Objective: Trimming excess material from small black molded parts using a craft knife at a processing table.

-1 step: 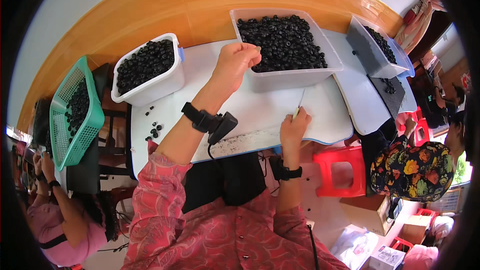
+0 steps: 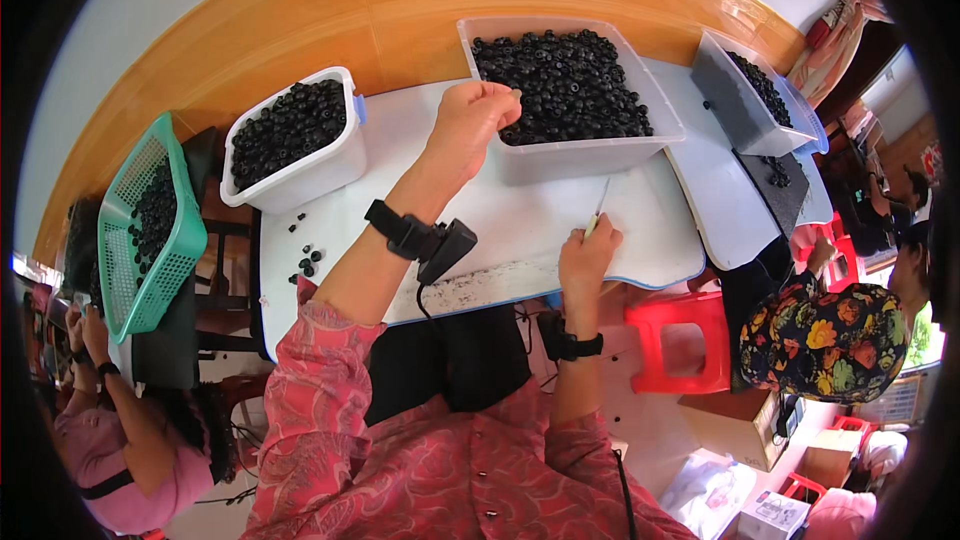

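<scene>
My left hand [image 2: 468, 125] is raised at the left side of a large translucent bin [image 2: 580, 162] full of small black round pieces [image 2: 560, 90], some showing a hole. Its thumb and fingers are pinched together; whatever is between the tips is too small to make out. Low over the front of the white table [image 2: 400, 240], my right hand [image 2: 588, 258] grips a small knife [image 2: 600, 202] by its pale handle. The thin blade points away from me, toward the bin. Black bands with small devices sit on both wrists.
A white tub [image 2: 330, 160] of black pieces stands left, with several loose pieces [image 2: 308, 262] near it. Further left is a green basket [image 2: 185, 265]; at right, another bin [image 2: 735, 100]. A red stool [image 2: 685, 340] stands below. Co-workers sit at both sides.
</scene>
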Demonstrator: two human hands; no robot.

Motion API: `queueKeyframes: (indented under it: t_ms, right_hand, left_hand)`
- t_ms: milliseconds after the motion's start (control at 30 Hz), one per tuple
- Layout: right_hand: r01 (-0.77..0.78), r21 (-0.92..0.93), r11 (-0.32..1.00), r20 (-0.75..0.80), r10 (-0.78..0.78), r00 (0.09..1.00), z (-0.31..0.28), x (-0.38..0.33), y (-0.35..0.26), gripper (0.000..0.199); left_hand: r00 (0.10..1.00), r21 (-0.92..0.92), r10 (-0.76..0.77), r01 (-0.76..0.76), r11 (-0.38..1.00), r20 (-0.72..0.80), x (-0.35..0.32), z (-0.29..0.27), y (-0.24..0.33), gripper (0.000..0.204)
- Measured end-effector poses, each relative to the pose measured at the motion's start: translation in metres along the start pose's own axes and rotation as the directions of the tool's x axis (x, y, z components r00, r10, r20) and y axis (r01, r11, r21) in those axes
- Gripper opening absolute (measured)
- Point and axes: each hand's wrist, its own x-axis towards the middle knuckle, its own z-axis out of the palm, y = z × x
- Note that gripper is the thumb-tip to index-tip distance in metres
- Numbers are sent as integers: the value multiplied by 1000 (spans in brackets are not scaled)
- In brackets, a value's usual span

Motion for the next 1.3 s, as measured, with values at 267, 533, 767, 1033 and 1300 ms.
queueKeyframes:
  t_ms: [267,533,767,1033,1300]
  right_hand:
    - [184,-183,966,32,-181,983,4,-18,-8,58]
    - [357,-385,851,193,-304,933,1,-21,-17,48]
    - [409,-161,898,116,-394,912,-12,-13,-25,34]
    - [333,181,925,-198,-298,934,-39,40,-80,17]
    - [391,146,909,-280,-341,897,-15,95,-105,18]
  left_hand:
    - [999,161,-8,13,987,-33,43,13,-7,14]
    - [994,405,-72,102,909,-88,69,31,-29,15]
    - [975,730,-108,219,647,-196,75,49,-32,40]
    - [954,752,61,192,631,-294,86,48,-36,42]
    - [925,749,-48,335,571,-377,92,57,-21,55]
